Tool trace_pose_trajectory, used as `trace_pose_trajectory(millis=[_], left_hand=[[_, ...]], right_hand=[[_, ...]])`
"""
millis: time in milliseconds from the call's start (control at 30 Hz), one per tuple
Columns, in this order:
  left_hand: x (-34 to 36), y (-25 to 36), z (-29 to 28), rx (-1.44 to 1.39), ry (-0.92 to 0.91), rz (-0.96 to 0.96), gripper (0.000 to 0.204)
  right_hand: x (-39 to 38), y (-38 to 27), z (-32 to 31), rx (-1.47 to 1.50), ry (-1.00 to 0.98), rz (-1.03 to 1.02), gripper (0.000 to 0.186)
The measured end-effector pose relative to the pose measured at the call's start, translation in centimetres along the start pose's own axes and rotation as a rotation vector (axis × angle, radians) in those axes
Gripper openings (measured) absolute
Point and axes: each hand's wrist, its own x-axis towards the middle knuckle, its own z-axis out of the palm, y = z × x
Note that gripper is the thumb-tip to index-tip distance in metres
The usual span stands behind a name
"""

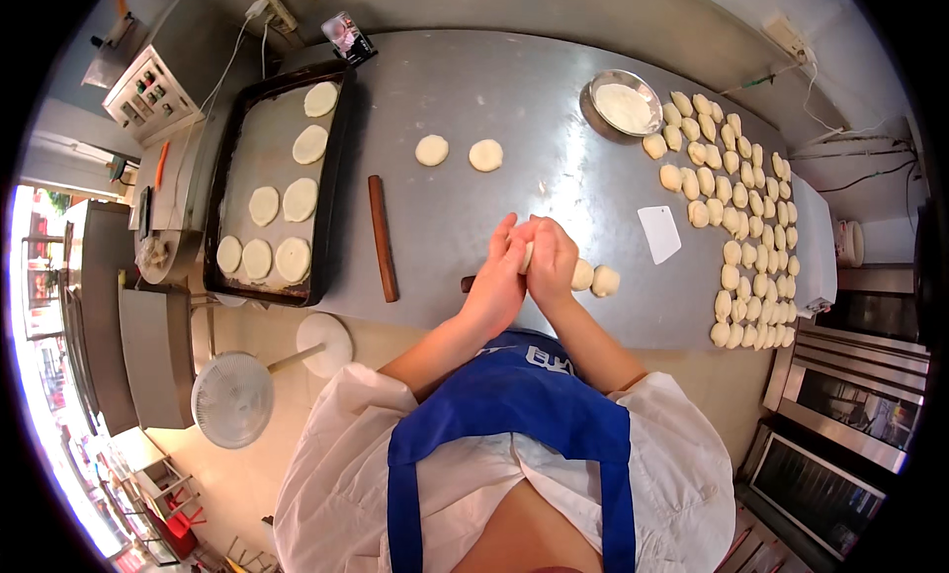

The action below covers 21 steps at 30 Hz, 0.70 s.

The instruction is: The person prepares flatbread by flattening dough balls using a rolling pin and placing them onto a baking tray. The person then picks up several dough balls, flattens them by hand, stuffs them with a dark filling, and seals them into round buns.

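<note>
My left hand [497, 279] and my right hand [550, 264] are brought together above the near part of the steel table [435, 217]. Between them they hold a piece of dough [526, 258], mostly hidden by the fingers. Just right of my right hand lie two dough balls [605, 281], one partly covered by that hand. The end of a dark stick [468, 284] shows beside my left wrist. Farther back are two flattened dough rounds, one at the left [432, 150] and one at the right [485, 156].
At left, a black-rimmed baking tray [338, 192] carries several flat dough rounds. A wooden rolling pin [382, 237] lies beside it. Rightward are a white scraper [659, 234], a metal bowl [598, 108] with white contents and many dough pieces [741, 224]. A white fan [233, 399] stands below left.
</note>
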Motion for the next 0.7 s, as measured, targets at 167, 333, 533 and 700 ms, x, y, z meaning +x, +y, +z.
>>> trace_pose_trajectory(millis=[167, 333, 533, 700], left_hand=[[1.0, -2.6, -3.7, 0.11, 0.014, -0.027, 0.05], [2.5, -2.4, -5.0, -0.319, 0.069, -0.111, 0.059], [2.8, -1.7, -5.1, -0.209, 0.142, -0.066, 0.076], [1.8, -4.2, -4.7, 0.065, 0.189, -0.06, 0.075]], right_hand=[[-0.1, -0.5, -1.1, -0.153, -0.378, -0.176, 0.044], [-0.7, 0.8, 0.4, -0.5, -0.331, -0.289, 0.042], [0.1, 0.4, 0.2, -0.232, -0.443, -0.134, 0.04], [0.2, 3.2, 0.5, -0.303, -0.536, 0.189, 0.038]])
